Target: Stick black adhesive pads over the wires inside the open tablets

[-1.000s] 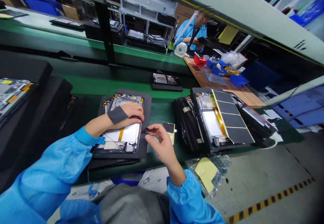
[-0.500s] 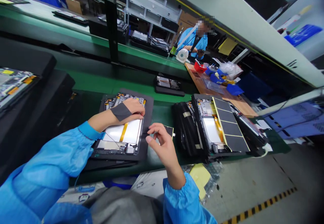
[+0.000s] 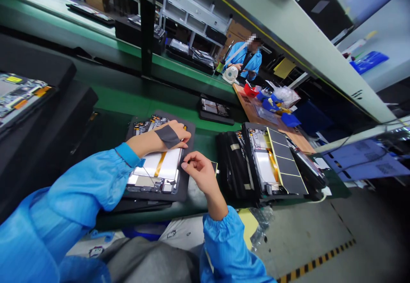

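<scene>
An opened tablet, with a silver battery and an orange ribbon cable, lies on a black foam tray. Across its upper right part reaches my left hand, a black rectangular sticker on its back. That hand's fingers are bent together at the tablet's right edge; what they hold, if anything, is hidden. Beside the tray's right edge, my right hand has thumb and fingertips pinched together. Something small and dark shows between them, too small to name. Partly behind this hand lies a dark sheet with a yellow edge.
To the right stands a stack of opened tablets in black trays, with a sheet of black stickers on top. Another tablet lies farther back. Black foam trays are piled left. A co-worker sits across the bench.
My right hand's fingers, spread and curved before, have closed into a pinch near the tray edge. My left hand has moved slightly right and up along the tablet. The view has shifted a little.
</scene>
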### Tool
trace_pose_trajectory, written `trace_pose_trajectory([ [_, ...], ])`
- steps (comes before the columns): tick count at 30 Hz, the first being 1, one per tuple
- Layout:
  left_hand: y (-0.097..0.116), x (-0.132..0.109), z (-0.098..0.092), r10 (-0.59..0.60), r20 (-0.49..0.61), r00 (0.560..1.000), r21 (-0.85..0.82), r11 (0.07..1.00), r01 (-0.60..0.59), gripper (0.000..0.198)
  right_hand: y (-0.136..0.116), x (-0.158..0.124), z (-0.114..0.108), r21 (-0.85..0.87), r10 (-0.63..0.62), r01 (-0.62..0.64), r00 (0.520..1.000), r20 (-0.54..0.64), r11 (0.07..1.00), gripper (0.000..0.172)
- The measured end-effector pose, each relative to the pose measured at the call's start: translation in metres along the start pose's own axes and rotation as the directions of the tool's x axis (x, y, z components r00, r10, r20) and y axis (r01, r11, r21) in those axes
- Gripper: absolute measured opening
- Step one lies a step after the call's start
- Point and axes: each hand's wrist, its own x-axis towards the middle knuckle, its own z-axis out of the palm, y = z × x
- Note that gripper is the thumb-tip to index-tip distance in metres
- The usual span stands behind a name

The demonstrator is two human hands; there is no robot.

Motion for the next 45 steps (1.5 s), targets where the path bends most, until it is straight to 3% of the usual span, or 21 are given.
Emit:
trace_pose_trajectory([
  [9,0.005,0.003,0.002,-0.059,0.002,0.998,0.035,0.998,0.059,0.027,0.000,0.005,0.009,-0.117,-0.025,0.023,0.999,-0.020,0.993,0.020],
  [14,0.007,-0.003,-0.001,-0.031,-0.020,0.999,0.018,0.999,0.031,0.024,-0.002,0.007,0.011,-0.202,-0.060,0.048,0.997,-0.057,0.978,0.011],
  [17,0.007,-0.006,-0.002,-0.025,-0.034,0.999,0.005,1.000,0.025,0.024,0.001,0.010,0.007,-0.238,-0.062,0.043,0.995,-0.073,0.970,0.017],
  [21,0.003,-0.006,0.002,-0.012,-0.052,0.999,-0.015,1.000,0.011,0.024,0.009,0.016,0.006,-0.307,-0.093,0.041,0.983,-0.159,0.951,0.046],
  [24,0.000,-0.006,0.006,-0.009,-0.064,0.998,-0.024,1.000,0.008,0.025,0.012,0.008,0.012,-0.391,-0.201,0.096,0.950,-0.238,0.916,0.033],
  [26,-0.002,-0.007,0.008,-0.013,-0.069,0.998,-0.028,1.000,0.011,0.024,0.008,-0.007,0.015,-0.458,-0.283,0.172,0.941,-0.185,0.872,0.029],
  [29,-0.005,-0.010,0.011,-0.014,-0.069,0.997,-0.046,0.999,0.011,0.024,-0.001,-0.035,0.012,-0.620,-0.375,0.336,0.924,0.072,0.709,0.043],
  [32,-0.006,-0.009,0.013,-0.003,-0.064,0.998,-0.075,0.997,-0.002,0.026,-0.007,-0.048,0.006,-0.690,-0.370,0.453,0.886,0.279,0.565,0.037],
  [34,-0.005,-0.005,0.011,-0.008,-0.056,0.998,-0.084,0.997,0.004,0.026,-0.007,-0.044,0.005,-0.700,-0.370,0.440,0.891,0.263,0.562,0.037],
  [36,0.001,-0.002,0.004,-0.034,-0.035,0.999,-0.075,0.997,0.032,0.026,-0.005,-0.036,0.006,-0.701,-0.373,0.383,0.911,0.178,0.601,0.048],
  [38,0.010,-0.007,-0.006,-0.093,-0.019,0.995,-0.049,0.995,0.092,0.026,-0.002,-0.034,0.006,-0.668,-0.373,0.354,0.920,0.121,0.655,0.061],
  [39,0.014,-0.014,-0.011,-0.137,-0.025,0.990,-0.031,0.990,0.136,0.026,0.002,-0.035,0.005,-0.638,-0.374,0.369,0.918,0.135,0.675,0.058],
  [41,0.021,-0.040,-0.015,-0.270,-0.099,0.958,0.015,0.962,0.273,0.027,0.015,-0.038,-0.001,-0.554,-0.368,0.343,0.927,0.069,0.759,0.043],
  [42,0.025,-0.057,-0.013,-0.369,-0.174,0.913,0.037,0.924,0.381,0.027,0.025,-0.038,-0.005,-0.486,-0.338,0.262,0.938,-0.074,0.834,0.040],
  [44,0.034,-0.093,0.002,-0.562,-0.332,0.758,0.037,0.795,0.606,0.035,0.047,-0.031,-0.008,-0.297,-0.168,0.068,0.930,-0.326,0.952,0.058],
  [45,0.041,-0.111,0.015,-0.620,-0.383,0.684,0.018,0.736,0.677,0.039,0.055,-0.027,-0.007,-0.219,-0.091,0.004,0.918,-0.387,0.976,0.060],
])
